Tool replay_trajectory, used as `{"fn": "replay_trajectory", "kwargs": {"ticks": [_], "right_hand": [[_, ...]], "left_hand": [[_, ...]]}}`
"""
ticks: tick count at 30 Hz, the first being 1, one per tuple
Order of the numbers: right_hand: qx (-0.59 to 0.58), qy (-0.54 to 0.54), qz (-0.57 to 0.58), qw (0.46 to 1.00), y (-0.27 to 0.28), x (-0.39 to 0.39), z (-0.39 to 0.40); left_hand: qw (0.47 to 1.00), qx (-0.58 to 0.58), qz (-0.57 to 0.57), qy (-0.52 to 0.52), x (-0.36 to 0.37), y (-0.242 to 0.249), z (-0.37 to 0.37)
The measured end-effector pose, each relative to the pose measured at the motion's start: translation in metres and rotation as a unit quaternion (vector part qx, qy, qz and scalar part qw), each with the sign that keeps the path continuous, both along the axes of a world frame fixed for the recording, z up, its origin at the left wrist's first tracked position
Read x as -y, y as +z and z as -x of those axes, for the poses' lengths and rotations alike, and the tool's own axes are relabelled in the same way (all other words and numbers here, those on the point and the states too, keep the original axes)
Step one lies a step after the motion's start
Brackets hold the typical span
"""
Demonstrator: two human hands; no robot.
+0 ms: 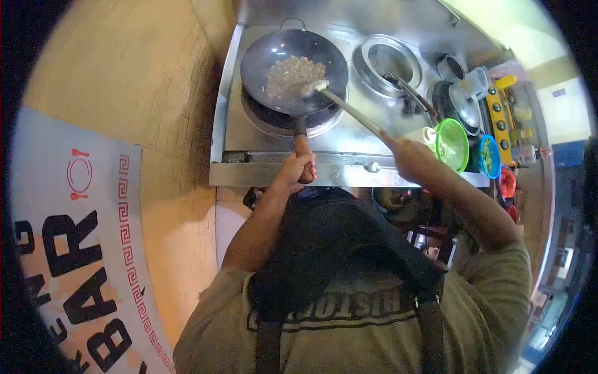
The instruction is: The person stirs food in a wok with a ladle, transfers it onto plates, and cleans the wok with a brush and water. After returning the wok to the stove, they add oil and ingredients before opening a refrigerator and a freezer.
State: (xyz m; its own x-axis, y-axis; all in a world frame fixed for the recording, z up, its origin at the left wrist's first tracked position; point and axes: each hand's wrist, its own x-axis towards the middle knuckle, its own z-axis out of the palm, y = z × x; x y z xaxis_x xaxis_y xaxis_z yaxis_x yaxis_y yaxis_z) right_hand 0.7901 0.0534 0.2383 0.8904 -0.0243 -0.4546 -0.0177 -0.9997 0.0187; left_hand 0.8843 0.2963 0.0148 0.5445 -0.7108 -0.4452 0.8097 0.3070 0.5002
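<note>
A black wok [261, 53] sits on the left burner of a steel stove [249, 134], with a heap of pale chopped food [293, 76] inside. My left hand [298, 169] grips the wok's brown handle [301, 146] at the stove's front edge. My right hand [408, 157] holds the long handle of a ladle [352, 112], whose head rests in the food at the wok's right side.
A round steel pot [387, 62] sits on the right burner. Right of the stove stand a green strainer [453, 144], a blue bowl [489, 156], steel bowls [464, 106] and a yellow condiment rack [507, 115]. A printed banner [75, 249] hangs at left.
</note>
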Motion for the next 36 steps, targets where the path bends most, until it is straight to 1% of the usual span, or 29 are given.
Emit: {"fn": "replay_trajectory", "kwargs": {"ticks": [2,3,6,8,10,11,12,13,14,15,17,18,20,21,22,24,25,26,27,28,30,31,32,33,34,35,36], "right_hand": [[0.015,-0.045,0.009,0.999,-0.017,0.0,-0.037],[0.044,-0.062,-0.003,0.997,-0.027,0.002,-0.043],[0.083,-0.094,-0.012,0.992,-0.052,-0.014,-0.059],[0.118,-0.109,-0.062,0.985,-0.084,-0.021,-0.098],[0.085,-0.101,-0.1,0.986,-0.097,-0.03,-0.104],[0.073,-0.093,-0.119,0.986,-0.098,-0.033,-0.111],[0.041,-0.061,-0.088,0.993,-0.081,-0.037,-0.096],[0.006,-0.027,-0.054,0.998,-0.049,-0.041,-0.065],[-0.03,0.006,-0.02,0.999,-0.032,-0.038,-0.045],[-0.017,-0.001,0.009,1.0,-0.033,-0.03,-0.037],[0.013,-0.016,0.064,0.998,-0.038,-0.019,-0.024],[0.039,-0.028,0.022,0.999,-0.047,-0.018,-0.032],[0.095,-0.056,-0.061,0.992,-0.077,-0.017,-0.061],[0.114,-0.052,-0.076,0.989,-0.083,-0.025,-0.066],[0.097,-0.026,-0.05,0.994,-0.084,-0.029,-0.057],[0.03,-0.008,-0.047,0.998,-0.048,-0.036,-0.019],[0.041,-0.021,-0.043,0.998,-0.052,-0.029,-0.015],[0.051,-0.037,-0.038,0.997,-0.059,-0.021,-0.012],[0.065,-0.051,-0.03,0.996,-0.057,-0.014,-0.016],[0.055,-0.09,-0.017,0.994,-0.053,-0.01,-0.026],[0.108,-0.137,-0.073,0.982,-0.045,-0.013,-0.021],[0.149,-0.13,-0.089,0.976,-0.036,-0.015,-0.01],[0.189,-0.121,-0.103,0.969,-0.018,-0.014,0.003],[0.228,-0.11,-0.116,0.96,0.0,-0.014,0.013],[0.215,-0.129,-0.128,0.96,0.02,-0.019,0.024],[0.203,-0.146,-0.139,0.958,0.042,-0.024,0.032],[0.192,-0.162,-0.151,0.956,0.052,-0.026,0.034]], "left_hand": [[0.999,-0.005,-0.035,0.002,0.0,0.003,0.0],[0.998,-0.01,-0.055,0.007,-0.003,0.003,-0.001],[0.999,-0.02,-0.035,0.01,-0.009,-0.005,-0.002],[0.999,-0.024,-0.034,0.018,-0.006,-0.005,-0.003],[0.999,-0.019,-0.033,0.014,-0.004,-0.004,-0.003],[0.999,-0.01,-0.036,0.004,-0.007,-0.006,-0.007],[0.999,-0.005,-0.04,-0.008,-0.012,-0.008,-0.007],[0.999,-0.022,-0.036,-0.011,-0.013,-0.004,-0.009],[0.999,-0.039,-0.033,-0.013,-0.014,0.004,-0.013],[0.998,-0.056,-0.029,-0.014,-0.015,0.007,-0.015],[0.998,-0.014,-0.047,-0.038,-0.017,-0.002,-0.015],[0.997,0.015,-0.054,-0.052,-0.015,-0.002,-0.018],[0.996,0.011,-0.077,-0.041,-0.012,-0.003,-0.016],[0.995,0.006,-0.088,-0.037,-0.01,-0.002,-0.012],[0.993,0.026,-0.101,-0.053,-0.01,0.0,-0.013],[0.986,0.063,-0.128,-0.086,-0.014,0.006,-0.016],[0.932,0.254,-0.252,-0.06,-0.013,0.007,-0.014],[0.826,0.432,-0.36,-0.033,-0.012,0.006,-0.012],[0.674,0.59,-0.446,0.001,-0.006,0.011,-0.013],[0.663,0.62,-0.417,0.04,0.0,0.016,-0.014],[0.635,0.67,-0.366,0.12,0.014,0.047,-0.015],[0.781,0.55,-0.282,0.085,0.021,0.059,-0.019],[0.881,0.417,-0.2,0.103,0.031,0.058,-0.028],[0.949,0.269,-0.109,0.12,0.042,0.057,-0.039],[0.985,0.113,-0.014,0.132,0.051,0.055,-0.052],[0.985,0.009,0.037,0.166,0.059,0.05,-0.069],[0.972,-0.093,0.087,0.198,0.067,0.046,-0.086]]}}
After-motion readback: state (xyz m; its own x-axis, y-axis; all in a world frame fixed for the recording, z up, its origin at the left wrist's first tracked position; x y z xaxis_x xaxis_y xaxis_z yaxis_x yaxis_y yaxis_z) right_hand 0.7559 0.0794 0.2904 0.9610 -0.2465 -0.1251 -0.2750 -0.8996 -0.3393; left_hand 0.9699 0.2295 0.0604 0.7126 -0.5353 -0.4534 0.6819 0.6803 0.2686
